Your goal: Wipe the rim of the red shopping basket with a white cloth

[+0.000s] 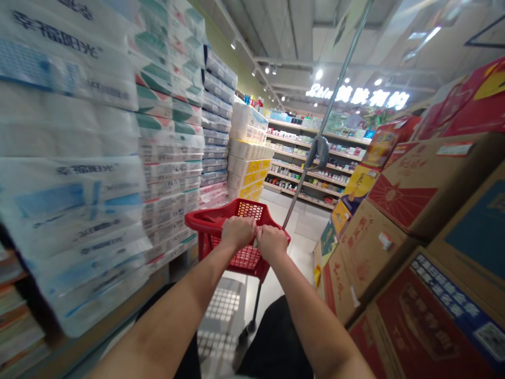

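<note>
- Store aisle with a pale floor (304, 263), running ahead to long shelves (284, 153) of small packaged goods under a lit sign (357, 97).
- Tall stack of wrapped paper packs (98, 131) along the left, somewhat blurred; cardboard cartons (376, 247) piled high on the right.
- Red cart (256, 269) in the aisle between the two, directly in front of the person. What is done, as far as shows: it is held with both hands and stands well short of the shelves. Floor lies between; what else is left cannot be told.
- Its basket looks like glossy plastic, rim solid, walls pierced in a lattice; the hands hide part of the inside.
- Metal pole (331, 101) slanting up behind the right rim; whether it is fixed there is unclear.
- Left hand (239, 231) and right hand (272, 240) side by side, fingers curled closed over the near edge, grip bar hidden.
- Black castor (246, 330) below, at floor level.
</note>
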A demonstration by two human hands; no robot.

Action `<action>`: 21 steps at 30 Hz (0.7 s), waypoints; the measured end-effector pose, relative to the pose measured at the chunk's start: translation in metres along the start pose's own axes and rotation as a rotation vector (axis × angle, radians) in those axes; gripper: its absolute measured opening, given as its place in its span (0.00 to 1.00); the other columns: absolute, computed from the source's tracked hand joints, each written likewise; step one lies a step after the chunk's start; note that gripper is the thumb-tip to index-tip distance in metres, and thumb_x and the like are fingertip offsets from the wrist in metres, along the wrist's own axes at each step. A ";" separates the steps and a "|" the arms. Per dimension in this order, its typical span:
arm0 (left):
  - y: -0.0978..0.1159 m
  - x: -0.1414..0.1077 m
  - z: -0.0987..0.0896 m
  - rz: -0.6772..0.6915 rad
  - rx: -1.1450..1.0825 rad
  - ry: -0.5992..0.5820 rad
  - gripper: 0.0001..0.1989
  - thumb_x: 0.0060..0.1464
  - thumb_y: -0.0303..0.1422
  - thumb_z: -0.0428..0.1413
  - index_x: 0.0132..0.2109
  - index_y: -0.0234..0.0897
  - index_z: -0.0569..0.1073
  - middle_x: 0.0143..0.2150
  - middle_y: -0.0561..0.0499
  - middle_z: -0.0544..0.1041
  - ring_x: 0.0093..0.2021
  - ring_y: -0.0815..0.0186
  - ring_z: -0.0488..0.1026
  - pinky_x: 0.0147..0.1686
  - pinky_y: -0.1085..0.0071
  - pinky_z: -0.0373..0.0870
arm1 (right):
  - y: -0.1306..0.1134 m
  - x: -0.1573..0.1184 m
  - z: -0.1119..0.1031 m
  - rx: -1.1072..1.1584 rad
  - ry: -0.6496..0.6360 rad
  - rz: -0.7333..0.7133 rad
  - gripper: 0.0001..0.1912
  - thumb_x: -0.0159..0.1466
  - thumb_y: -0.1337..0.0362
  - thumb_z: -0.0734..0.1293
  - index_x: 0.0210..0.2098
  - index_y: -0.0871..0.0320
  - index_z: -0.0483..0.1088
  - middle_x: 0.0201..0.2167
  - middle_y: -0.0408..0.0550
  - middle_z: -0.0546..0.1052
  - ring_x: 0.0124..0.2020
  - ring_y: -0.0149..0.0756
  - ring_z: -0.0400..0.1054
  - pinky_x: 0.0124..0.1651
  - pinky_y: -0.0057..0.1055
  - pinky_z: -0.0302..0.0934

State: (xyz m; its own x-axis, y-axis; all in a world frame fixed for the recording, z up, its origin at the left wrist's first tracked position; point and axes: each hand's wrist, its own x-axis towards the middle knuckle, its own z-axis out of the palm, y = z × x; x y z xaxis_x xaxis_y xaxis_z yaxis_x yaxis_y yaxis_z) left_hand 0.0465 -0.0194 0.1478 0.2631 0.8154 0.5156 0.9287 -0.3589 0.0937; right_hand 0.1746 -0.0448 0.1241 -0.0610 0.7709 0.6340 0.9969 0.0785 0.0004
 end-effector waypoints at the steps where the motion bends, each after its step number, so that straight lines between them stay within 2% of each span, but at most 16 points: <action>1: -0.001 -0.001 -0.001 0.000 0.001 -0.005 0.25 0.63 0.40 0.36 0.38 0.36 0.76 0.36 0.42 0.79 0.39 0.57 0.76 0.41 0.61 0.67 | 0.000 -0.003 0.000 -0.002 0.034 -0.052 0.16 0.68 0.62 0.56 0.31 0.58 0.71 0.30 0.48 0.76 0.32 0.36 0.68 0.40 0.32 0.52; 4: -0.005 -0.005 -0.005 0.028 -0.015 -0.036 0.23 0.62 0.40 0.38 0.38 0.37 0.76 0.37 0.42 0.79 0.40 0.58 0.75 0.42 0.62 0.66 | 0.000 -0.017 0.002 0.013 0.164 -0.212 0.13 0.67 0.64 0.57 0.40 0.58 0.71 0.35 0.50 0.76 0.38 0.38 0.68 0.44 0.33 0.52; 5: -0.008 -0.006 -0.006 0.057 -0.031 -0.045 0.22 0.62 0.41 0.39 0.39 0.38 0.76 0.38 0.43 0.79 0.41 0.58 0.75 0.42 0.62 0.66 | 0.001 -0.019 0.002 0.015 0.178 -0.209 0.13 0.66 0.64 0.57 0.42 0.58 0.71 0.37 0.51 0.76 0.39 0.38 0.68 0.44 0.33 0.53; 6: -0.011 -0.007 -0.008 0.094 -0.054 -0.059 0.22 0.62 0.41 0.39 0.39 0.39 0.76 0.38 0.44 0.79 0.41 0.59 0.75 0.43 0.62 0.66 | 0.001 -0.019 0.001 0.013 0.159 -0.168 0.12 0.66 0.64 0.57 0.40 0.58 0.72 0.35 0.51 0.76 0.37 0.38 0.68 0.43 0.33 0.53; 7: -0.015 -0.008 -0.009 0.132 -0.071 -0.075 0.21 0.62 0.41 0.40 0.39 0.40 0.76 0.38 0.46 0.79 0.41 0.60 0.75 0.43 0.62 0.66 | 0.001 -0.017 -0.001 0.007 0.100 -0.094 0.13 0.67 0.63 0.57 0.35 0.58 0.72 0.33 0.51 0.76 0.36 0.38 0.69 0.41 0.33 0.54; 9: -0.023 -0.010 -0.011 0.046 -0.048 -0.080 0.21 0.61 0.41 0.40 0.39 0.39 0.76 0.39 0.46 0.79 0.41 0.59 0.75 0.45 0.60 0.64 | 0.001 -0.007 -0.006 0.011 -0.106 0.044 0.18 0.68 0.59 0.55 0.31 0.56 0.72 0.30 0.50 0.76 0.32 0.38 0.70 0.36 0.32 0.54; 11: -0.031 -0.013 -0.012 -0.089 -0.017 -0.083 0.23 0.62 0.40 0.38 0.39 0.38 0.77 0.40 0.44 0.79 0.41 0.58 0.74 0.45 0.59 0.64 | 0.000 0.000 -0.010 0.031 -0.292 0.064 0.20 0.69 0.57 0.52 0.31 0.55 0.72 0.30 0.50 0.77 0.31 0.38 0.71 0.33 0.31 0.54; 12: -0.034 -0.014 -0.012 -0.121 -0.008 -0.084 0.24 0.62 0.40 0.37 0.39 0.37 0.77 0.41 0.43 0.79 0.42 0.58 0.74 0.44 0.59 0.64 | -0.001 0.001 -0.010 0.030 -0.321 0.046 0.21 0.69 0.57 0.52 0.32 0.55 0.72 0.31 0.50 0.77 0.31 0.38 0.72 0.33 0.31 0.54; 13: -0.037 -0.016 -0.012 -0.129 -0.004 -0.082 0.25 0.62 0.40 0.36 0.39 0.37 0.77 0.41 0.43 0.79 0.42 0.57 0.74 0.43 0.58 0.64 | -0.002 0.000 -0.009 0.008 -0.289 0.029 0.20 0.69 0.57 0.52 0.33 0.55 0.72 0.32 0.50 0.77 0.32 0.39 0.72 0.33 0.32 0.54; 16: -0.039 -0.020 -0.010 -0.125 -0.015 -0.058 0.26 0.62 0.41 0.35 0.39 0.37 0.77 0.42 0.43 0.78 0.44 0.56 0.72 0.42 0.58 0.64 | -0.005 -0.014 -0.001 -0.038 -0.047 -0.111 0.18 0.68 0.59 0.53 0.37 0.56 0.72 0.34 0.54 0.76 0.38 0.42 0.70 0.41 0.36 0.55; 18: -0.037 -0.022 -0.009 -0.131 -0.029 -0.051 0.25 0.62 0.40 0.36 0.39 0.37 0.77 0.42 0.43 0.78 0.44 0.57 0.72 0.42 0.58 0.64 | -0.005 -0.021 0.002 -0.041 0.062 -0.150 0.17 0.67 0.60 0.54 0.39 0.57 0.72 0.36 0.54 0.76 0.40 0.43 0.69 0.44 0.37 0.54; 19: -0.036 -0.023 -0.009 -0.134 -0.034 -0.048 0.25 0.62 0.40 0.36 0.39 0.37 0.77 0.42 0.43 0.78 0.44 0.57 0.72 0.42 0.58 0.64 | -0.005 -0.021 0.002 -0.044 0.063 -0.128 0.17 0.67 0.60 0.54 0.39 0.57 0.72 0.35 0.54 0.76 0.39 0.43 0.69 0.44 0.37 0.54; 21: -0.032 -0.024 -0.008 -0.142 -0.040 -0.035 0.25 0.63 0.39 0.36 0.40 0.37 0.77 0.42 0.43 0.78 0.44 0.57 0.72 0.42 0.58 0.63 | -0.004 -0.016 0.000 -0.046 -0.038 -0.029 0.19 0.67 0.58 0.53 0.34 0.56 0.73 0.31 0.54 0.75 0.35 0.43 0.69 0.39 0.37 0.53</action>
State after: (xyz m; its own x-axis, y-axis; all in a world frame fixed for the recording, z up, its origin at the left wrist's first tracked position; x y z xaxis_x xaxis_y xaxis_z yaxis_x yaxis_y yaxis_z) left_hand 0.0079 -0.0314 0.1390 0.1396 0.8742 0.4651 0.9462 -0.2563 0.1977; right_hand 0.1720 -0.0576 0.1138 -0.0908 0.7921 0.6035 0.9959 0.0726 0.0545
